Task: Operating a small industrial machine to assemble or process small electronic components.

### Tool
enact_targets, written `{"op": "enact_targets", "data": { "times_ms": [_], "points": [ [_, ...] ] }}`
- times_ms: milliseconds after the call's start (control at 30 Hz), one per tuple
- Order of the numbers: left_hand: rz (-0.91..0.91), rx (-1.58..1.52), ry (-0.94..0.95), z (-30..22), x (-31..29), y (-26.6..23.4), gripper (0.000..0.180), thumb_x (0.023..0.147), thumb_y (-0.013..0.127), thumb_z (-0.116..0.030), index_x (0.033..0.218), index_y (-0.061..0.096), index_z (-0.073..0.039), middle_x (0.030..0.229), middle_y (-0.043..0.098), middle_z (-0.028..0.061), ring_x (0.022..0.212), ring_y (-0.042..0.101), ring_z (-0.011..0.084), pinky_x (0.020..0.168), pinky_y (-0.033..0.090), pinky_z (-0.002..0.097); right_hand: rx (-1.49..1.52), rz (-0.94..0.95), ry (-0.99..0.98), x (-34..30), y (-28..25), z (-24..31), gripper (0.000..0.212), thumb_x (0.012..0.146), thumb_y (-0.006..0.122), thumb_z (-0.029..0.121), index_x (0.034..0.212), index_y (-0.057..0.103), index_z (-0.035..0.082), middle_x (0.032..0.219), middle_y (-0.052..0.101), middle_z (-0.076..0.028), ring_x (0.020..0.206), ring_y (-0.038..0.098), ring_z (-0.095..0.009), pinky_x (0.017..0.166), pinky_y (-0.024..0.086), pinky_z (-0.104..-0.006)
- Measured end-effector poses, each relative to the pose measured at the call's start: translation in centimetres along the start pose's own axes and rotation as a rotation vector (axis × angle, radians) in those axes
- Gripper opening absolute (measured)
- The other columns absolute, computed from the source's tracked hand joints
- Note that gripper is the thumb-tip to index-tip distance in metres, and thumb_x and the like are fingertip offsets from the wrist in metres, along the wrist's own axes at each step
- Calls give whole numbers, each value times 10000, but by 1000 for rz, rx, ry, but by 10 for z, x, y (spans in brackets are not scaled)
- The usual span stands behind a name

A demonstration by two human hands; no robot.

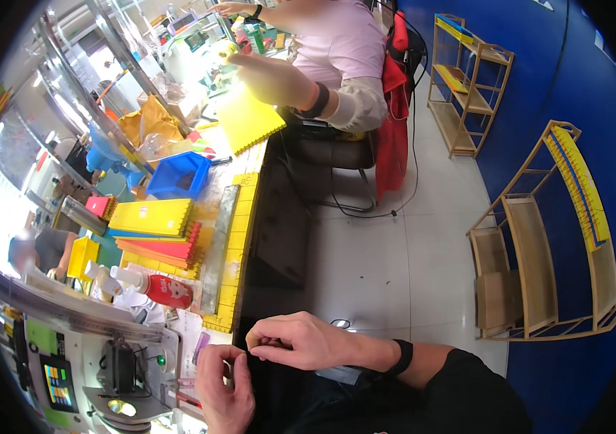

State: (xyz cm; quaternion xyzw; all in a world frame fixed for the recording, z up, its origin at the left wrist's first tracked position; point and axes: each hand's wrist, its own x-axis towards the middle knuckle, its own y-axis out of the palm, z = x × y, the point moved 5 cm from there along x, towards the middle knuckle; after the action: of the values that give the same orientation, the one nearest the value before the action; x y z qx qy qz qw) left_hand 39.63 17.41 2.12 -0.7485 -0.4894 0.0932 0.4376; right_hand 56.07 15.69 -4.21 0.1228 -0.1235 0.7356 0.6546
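Just off the near corner of the workbench, my two hands are close together, a small gap between them. My left hand is curled, thumb bent toward the fingers; whatever may be inside is hidden. Beyond it my right hand, with a dark band on the wrist, has its fingers folded in a pinch. Anything between those fingertips is too small to make out. A purple strip on the bench lies nearest to my left hand. The long metal bar rests on a yellow gridded strip along the bench edge.
Stacked yellow and red sheets, a blue bin and a red bottle stand on the bench. A machine is at lower left. Ahead sits a co-worker beside a yellow sheet. Wooden racks line the blue wall.
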Motion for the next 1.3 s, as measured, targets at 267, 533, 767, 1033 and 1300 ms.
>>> {"op": "enact_targets", "data": {
  "times_ms": [267, 533, 767, 1033, 1300],
  "points": [
    [-87, 140, 55, 27, 3, -2, 53, 972, 637, 29, 1014, 611, 11, 1140, 687, 122, 843, 613, 161, 722, 493, 285, -13, -294, -68, 1, -45, 13, 361, 1010, 695, 69, 1361, 638, 5, 1195, 729, -85, 680, 555, -59, 639, 489, -238],
    [131, 391, -38, 39, 12, 17, 159, 923, 658, 27, 1078, 620, 15, 1355, 656, 216, 1057, 699, 350, 859, 577, 392, 173, -128, -43, -1, -43, -11, 296, 1055, 653, 77, 1324, 640, -47, 1109, 720, -108, 953, 693, -138, 799, 553, -274],
    [349, 447, -25, 30, 28, 4, 633, 952, 669, -10, 1559, 501, -66, 959, 702, 173, 833, 697, 342, 779, 563, 425, 262, -84, 51, -4, -40, -57, 284, 1068, 632, 123, 1316, 631, -15, 1041, 723, -117, 943, 719, -177, 851, 571, -311],
    [484, 408, -91, 22, 38, 7, 762, 926, 675, 24, 1631, 395, -49, 902, 693, 177, 794, 693, 332, 775, 557, 406, 347, -106, 116, 3, -60, -57, 214, 1051, 639, 97, 1235, 671, -7, 1011, 739, -142, 934, 736, -239, 832, 573, -346],
    [554, 431, -118, 23, 37, 7, 774, 929, 683, 18, 1636, 373, -30, 903, 684, 169, 793, 684, 330, 787, 551, 401, 409, -98, 147, 0, -69, -62, 205, 1053, 634, 89, 1230, 672, -7, 983, 739, -127, 918, 726, -217, 821, 569, -334]
  ]
}}
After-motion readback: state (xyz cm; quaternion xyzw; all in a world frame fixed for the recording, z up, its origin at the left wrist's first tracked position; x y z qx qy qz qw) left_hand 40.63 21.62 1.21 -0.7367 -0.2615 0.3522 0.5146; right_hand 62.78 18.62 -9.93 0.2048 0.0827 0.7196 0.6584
